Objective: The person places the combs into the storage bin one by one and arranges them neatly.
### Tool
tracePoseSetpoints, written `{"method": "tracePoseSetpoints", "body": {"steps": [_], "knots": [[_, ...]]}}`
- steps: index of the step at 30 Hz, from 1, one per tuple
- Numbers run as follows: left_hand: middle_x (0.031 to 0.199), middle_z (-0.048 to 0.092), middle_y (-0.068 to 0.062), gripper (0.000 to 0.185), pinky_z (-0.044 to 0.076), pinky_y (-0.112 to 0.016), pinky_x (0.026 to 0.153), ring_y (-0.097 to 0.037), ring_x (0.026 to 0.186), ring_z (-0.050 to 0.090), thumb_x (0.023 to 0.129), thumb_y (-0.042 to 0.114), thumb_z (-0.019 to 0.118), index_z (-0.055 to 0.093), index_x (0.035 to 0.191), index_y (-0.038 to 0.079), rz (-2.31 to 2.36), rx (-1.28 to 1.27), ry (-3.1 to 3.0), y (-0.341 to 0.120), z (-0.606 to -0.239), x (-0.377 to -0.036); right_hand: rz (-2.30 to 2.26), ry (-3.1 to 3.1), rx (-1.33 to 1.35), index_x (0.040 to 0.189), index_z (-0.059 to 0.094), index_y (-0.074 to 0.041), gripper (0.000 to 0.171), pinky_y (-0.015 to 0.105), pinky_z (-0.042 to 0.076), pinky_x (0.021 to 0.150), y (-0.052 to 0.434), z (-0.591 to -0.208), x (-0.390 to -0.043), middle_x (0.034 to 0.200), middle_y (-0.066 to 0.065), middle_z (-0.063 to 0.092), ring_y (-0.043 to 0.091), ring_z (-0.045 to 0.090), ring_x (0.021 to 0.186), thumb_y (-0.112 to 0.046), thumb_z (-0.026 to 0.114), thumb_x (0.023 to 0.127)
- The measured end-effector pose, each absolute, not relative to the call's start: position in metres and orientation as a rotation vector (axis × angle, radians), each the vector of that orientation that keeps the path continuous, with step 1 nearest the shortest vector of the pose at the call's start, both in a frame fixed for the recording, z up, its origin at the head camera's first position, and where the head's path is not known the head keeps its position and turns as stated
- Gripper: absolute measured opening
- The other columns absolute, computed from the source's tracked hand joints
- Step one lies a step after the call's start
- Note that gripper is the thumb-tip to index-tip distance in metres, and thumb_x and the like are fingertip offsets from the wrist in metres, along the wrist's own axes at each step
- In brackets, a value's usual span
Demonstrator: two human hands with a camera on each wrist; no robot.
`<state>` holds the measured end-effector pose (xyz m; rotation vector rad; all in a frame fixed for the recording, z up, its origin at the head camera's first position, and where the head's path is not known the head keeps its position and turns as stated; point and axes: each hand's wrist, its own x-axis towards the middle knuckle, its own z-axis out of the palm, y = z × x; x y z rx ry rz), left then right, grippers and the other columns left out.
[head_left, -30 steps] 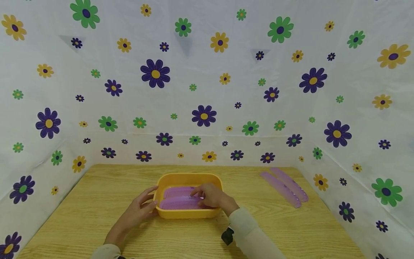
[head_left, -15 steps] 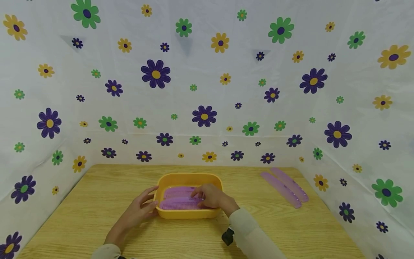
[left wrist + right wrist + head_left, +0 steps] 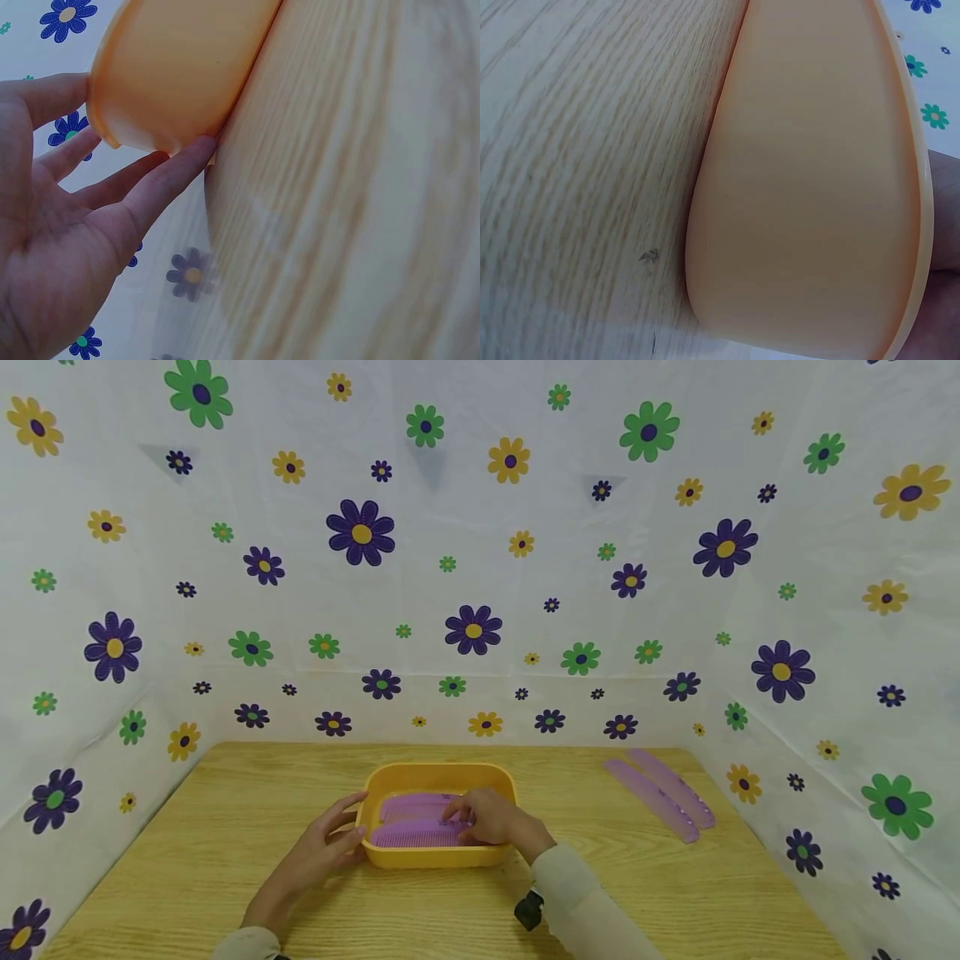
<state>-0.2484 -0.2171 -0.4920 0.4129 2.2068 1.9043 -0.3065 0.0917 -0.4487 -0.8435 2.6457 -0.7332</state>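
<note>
Nothing's budged, so I'd brace the yellow tub [image 3: 431,859] with left hand [image 3: 328,843] fingers splayed and baby the front comb [image 3: 414,836], right hand [image 3: 491,816] curled, pinch unclear.

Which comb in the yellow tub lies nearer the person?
The front comb, along the near wall of the tub; the back comb lies behind it.

no readable lettering, brand or number is showing in any view. near four o'clock in the head view, two purple table combs [image 3: 654,798] are carrying dark marks [image 3: 663,793] too small to decipher; just past six o'clock, two purple tray combs [image 3: 416,837] are bearing similar illegible specks. between seven and eight o'clock in the right wrist view, a grey smudge [image 3: 649,256] is marking the wooden tabletop [image 3: 577,187], forming nothing legible.
</note>
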Motion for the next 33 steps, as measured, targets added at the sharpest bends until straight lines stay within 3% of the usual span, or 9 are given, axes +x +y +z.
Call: {"method": "tracePoseSetpoints", "body": {"steps": [12, 27, 33], "knots": [[0.157, 0.032, -0.039, 0.068, 0.062, -0.04, 0.098, -0.047, 0.136, 0.053, 0.108, 0.022, 0.056, 0.021, 0.163, 0.007, 1.915, 0.423, 2.195, -0.218, -0.494, -0.249, -0.754, 2.66, -0.909, 0.124, 0.073, -0.01, 0.03, 0.026, 0.054, 0.081, 0.097, -0.441, -0.306, 0.107, 0.009, 0.07, 0.018, 0.059, 0.091, -0.007, 0.075, 0.094], [0.157, 0.033, -0.039, 0.065, 0.062, -0.041, 0.097, -0.048, 0.136, 0.053, 0.108, 0.02, 0.055, 0.023, 0.163, 0.007, 1.905, 0.409, 2.212, -0.218, -0.492, -0.249, -0.862, 2.667, -0.897, 0.126, 0.071, -0.004, 0.032, 0.045, 0.06, 0.09, 0.118, -0.413, -0.301, 0.115, 0.018, 0.07, 0.026, 0.064, 0.1, -0.011, 0.074, 0.095], [0.157, 0.033, -0.039, 0.066, 0.062, -0.041, 0.098, -0.049, 0.137, 0.053, 0.108, 0.02, 0.055, 0.022, 0.163, 0.007, 1.903, 0.415, 2.205, -0.218, -0.493, -0.249, -0.847, 2.699, -0.94, 0.127, 0.069, -0.003, 0.032, 0.045, 0.06, 0.092, 0.13, -0.409, -0.303, 0.114, 0.018, 0.07, 0.029, 0.065, 0.101, -0.007, 0.071, 0.095]]}}
